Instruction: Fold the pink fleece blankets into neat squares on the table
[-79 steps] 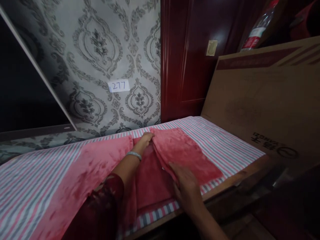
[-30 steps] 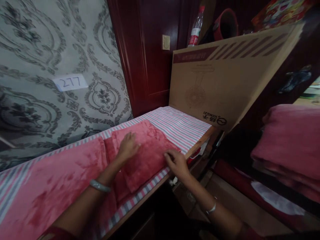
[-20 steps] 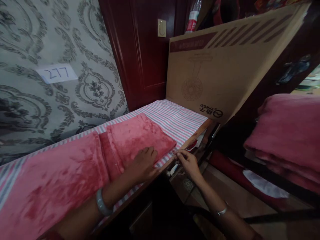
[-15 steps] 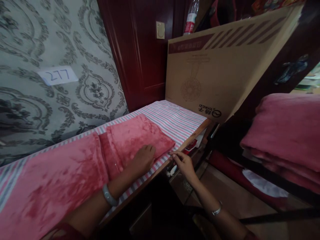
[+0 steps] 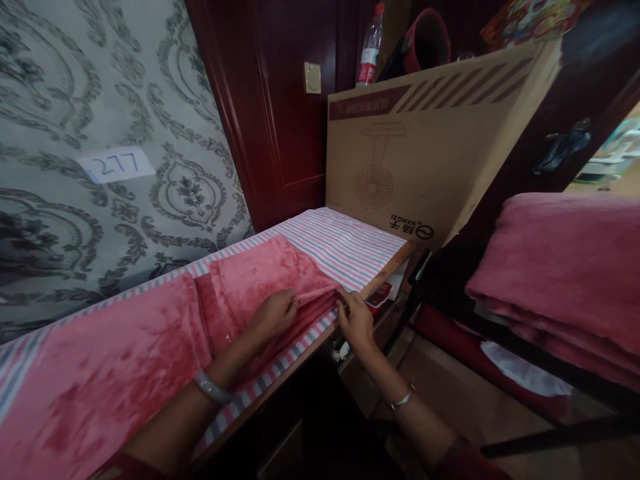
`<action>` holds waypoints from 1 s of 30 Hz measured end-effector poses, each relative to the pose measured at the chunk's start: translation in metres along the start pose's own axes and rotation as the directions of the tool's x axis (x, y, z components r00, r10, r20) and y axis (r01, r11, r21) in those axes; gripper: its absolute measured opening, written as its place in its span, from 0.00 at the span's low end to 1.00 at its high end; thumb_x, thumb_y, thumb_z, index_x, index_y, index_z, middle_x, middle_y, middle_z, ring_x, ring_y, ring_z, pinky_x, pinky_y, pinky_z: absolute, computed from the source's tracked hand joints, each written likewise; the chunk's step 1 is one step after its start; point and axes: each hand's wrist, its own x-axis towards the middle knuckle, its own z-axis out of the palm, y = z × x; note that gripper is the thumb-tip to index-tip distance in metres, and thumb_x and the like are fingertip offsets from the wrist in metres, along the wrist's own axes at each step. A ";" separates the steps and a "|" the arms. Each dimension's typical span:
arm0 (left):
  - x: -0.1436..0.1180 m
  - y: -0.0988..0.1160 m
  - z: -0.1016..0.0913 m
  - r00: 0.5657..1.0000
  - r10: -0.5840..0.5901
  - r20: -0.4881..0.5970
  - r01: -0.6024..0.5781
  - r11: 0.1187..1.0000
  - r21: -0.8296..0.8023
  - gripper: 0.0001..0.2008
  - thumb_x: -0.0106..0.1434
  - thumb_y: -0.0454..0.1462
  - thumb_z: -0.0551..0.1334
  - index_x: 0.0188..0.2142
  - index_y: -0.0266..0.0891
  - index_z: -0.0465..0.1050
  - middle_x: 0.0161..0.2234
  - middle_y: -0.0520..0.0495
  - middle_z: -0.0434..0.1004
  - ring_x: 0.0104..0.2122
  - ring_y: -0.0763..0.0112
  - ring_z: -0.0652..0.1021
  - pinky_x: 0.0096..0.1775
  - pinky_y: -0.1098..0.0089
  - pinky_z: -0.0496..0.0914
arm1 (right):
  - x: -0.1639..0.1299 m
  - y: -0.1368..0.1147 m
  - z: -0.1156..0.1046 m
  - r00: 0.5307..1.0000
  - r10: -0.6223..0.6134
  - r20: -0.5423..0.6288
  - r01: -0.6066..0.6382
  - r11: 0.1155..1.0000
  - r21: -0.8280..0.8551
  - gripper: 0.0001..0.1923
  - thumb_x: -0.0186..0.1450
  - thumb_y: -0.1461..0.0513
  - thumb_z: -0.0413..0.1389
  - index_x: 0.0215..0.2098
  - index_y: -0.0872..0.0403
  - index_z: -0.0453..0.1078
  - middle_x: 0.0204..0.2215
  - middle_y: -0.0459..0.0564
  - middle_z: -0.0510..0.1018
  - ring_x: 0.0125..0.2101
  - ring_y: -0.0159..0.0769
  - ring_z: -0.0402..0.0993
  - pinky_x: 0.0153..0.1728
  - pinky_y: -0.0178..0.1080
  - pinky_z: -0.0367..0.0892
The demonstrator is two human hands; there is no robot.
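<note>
A folded pink plush blanket lies on the striped cloth, with a flat stretch of the same plush to its left. My left hand is closed on the near edge of the folded part, thumb and fingers pinching the top layer. At its right corner, my right hand pinches the fabric between thumb and fingers. Between both hands the top layer is raised a little, and lower folds show beneath it. A bracelet circles each wrist.
Behind stands a large cardboard box, with a plastic bottle beyond its upper edge. More pink plush fabric is stacked at the right. The wooden table edge runs past my right hand. Patterned wallpaper borders the left.
My left hand has moved from lying on the blanket to gripping its near edge. My right hand has come onto the corner, and the edge between them has lifted. The view has shifted slightly.
</note>
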 end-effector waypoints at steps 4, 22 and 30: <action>-0.003 -0.001 0.001 0.999 0.045 0.004 -0.045 0.999 -0.011 0.10 0.66 0.36 0.51 0.32 0.40 0.70 0.34 0.44 0.78 0.36 0.63 0.76 0.40 0.66 0.66 | 0.003 0.002 0.006 0.998 -0.064 -0.007 0.063 0.992 -0.106 0.18 0.71 0.62 0.45 0.52 0.53 0.73 0.32 0.50 0.70 0.33 0.38 0.69 0.34 0.37 0.67; 0.079 -0.037 -0.019 0.999 0.021 0.027 -0.021 1.000 0.013 0.17 0.62 0.36 0.57 0.49 0.35 0.73 0.51 0.35 0.73 0.50 0.54 0.74 0.53 0.58 0.66 | 0.014 0.017 0.014 0.988 0.016 -0.155 -0.021 0.999 -0.032 0.08 0.65 0.63 0.48 0.35 0.53 0.69 0.31 0.48 0.70 0.33 0.37 0.69 0.34 0.38 0.66; 0.113 -0.070 -0.019 0.986 -0.061 0.155 0.060 0.998 0.013 0.15 0.54 0.39 0.64 0.42 0.41 0.79 0.40 0.47 0.79 0.40 0.63 0.78 0.44 0.68 0.71 | 0.007 0.032 0.014 0.975 -0.067 -0.212 0.073 0.997 0.018 0.07 0.66 0.64 0.50 0.39 0.53 0.69 0.40 0.53 0.75 0.41 0.39 0.74 0.40 0.40 0.70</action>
